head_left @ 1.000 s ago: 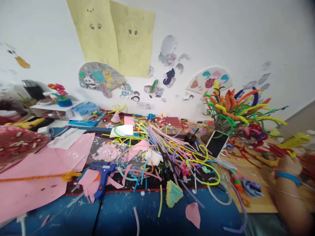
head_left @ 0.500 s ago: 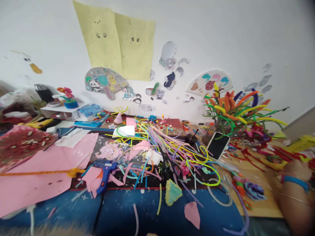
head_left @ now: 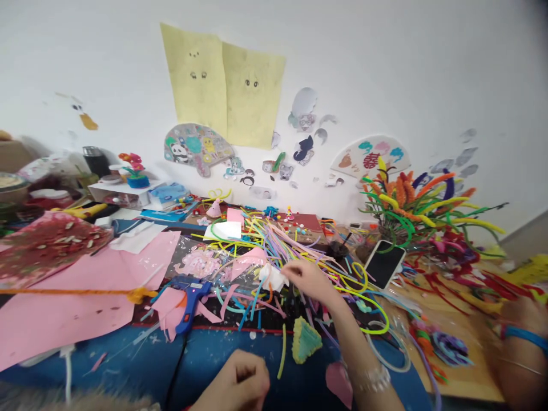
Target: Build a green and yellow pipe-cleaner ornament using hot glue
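My right hand (head_left: 307,279) reaches over the heap of pipe cleaners (head_left: 295,242), its fingertips pinched at the right edge of a crumpled white tissue (head_left: 273,278). A beaded bracelet is on that wrist. Low in the view, near the front edge, my left hand (head_left: 244,379) is curled into a loose fist, and no object shows in it. Between the hands lies a fuzzy green triangle with a yellow border (head_left: 305,340), beside a short yellow-green pipe cleaner (head_left: 282,351). A blue glue gun (head_left: 192,302) rests left of the tissue on pink paper scraps.
Pink sheets (head_left: 85,319) cover the left side. A phone (head_left: 385,264) lies right of the heap, before a bunch of pipe-cleaner flowers (head_left: 411,200). Another person's arm (head_left: 524,337) with a blue band is at the far right, over a wooden table (head_left: 471,382).
My right hand has come into view and reached the white tissue. My left hand has risen into view at the bottom. The whole scene has shifted slightly right and down.
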{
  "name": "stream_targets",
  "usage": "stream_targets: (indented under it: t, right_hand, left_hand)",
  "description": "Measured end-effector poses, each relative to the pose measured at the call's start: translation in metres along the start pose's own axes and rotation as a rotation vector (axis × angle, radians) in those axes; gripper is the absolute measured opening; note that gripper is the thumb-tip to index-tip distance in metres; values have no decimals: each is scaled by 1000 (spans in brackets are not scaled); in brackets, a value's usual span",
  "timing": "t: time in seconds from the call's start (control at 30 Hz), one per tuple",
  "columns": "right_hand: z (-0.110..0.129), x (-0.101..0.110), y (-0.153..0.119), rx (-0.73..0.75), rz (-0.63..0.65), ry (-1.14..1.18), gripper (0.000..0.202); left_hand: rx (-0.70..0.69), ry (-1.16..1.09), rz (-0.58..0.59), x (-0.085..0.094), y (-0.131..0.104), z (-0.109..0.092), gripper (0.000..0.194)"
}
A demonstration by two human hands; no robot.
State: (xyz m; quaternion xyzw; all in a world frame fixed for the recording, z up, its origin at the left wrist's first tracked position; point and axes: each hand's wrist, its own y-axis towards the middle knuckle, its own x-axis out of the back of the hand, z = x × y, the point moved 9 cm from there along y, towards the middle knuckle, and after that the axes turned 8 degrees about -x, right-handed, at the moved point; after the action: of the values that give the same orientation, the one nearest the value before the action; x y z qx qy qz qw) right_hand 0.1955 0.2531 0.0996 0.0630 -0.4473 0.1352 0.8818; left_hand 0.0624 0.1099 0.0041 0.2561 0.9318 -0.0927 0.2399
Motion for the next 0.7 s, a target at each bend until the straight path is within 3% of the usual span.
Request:
stream_targets:
  t: [0.13,0.27,0.47,0.7]
  right_hand:
    - [-46,27,72,-250,-133,-138,30]
    - [-65,23,113,-373,-130,-212,31]
    - [-70,22,144,-441,-108,-236,33]
    - [-66,21,157,-422,-84,-206,32]
  left_hand:
    - [-73,-85,-101,8,29,-13,49]
    - [-122,-168,-98,23,50,-22,50]
    - [-174,-253,-81,39,54,-28,51]
    - [-218,-492,-72,48,54,-29,44]
